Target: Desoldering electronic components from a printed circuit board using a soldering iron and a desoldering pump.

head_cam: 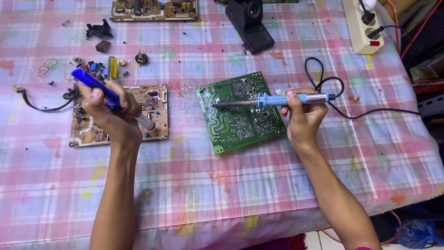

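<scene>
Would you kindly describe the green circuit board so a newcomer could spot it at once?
On the pink checked tablecloth, look at the middle, beside the right hand. The green circuit board lies tilted under the soldering iron; the neighbouring board is tan.

One head-worn camera looks steeply down from close above the table [222, 185], facing forward over both outstretched forearms.

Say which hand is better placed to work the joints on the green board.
Right. The right hand holds the soldering iron with its tip over the green board; the left hand, gripping the blue desoldering pump, sits over the tan board.
</scene>
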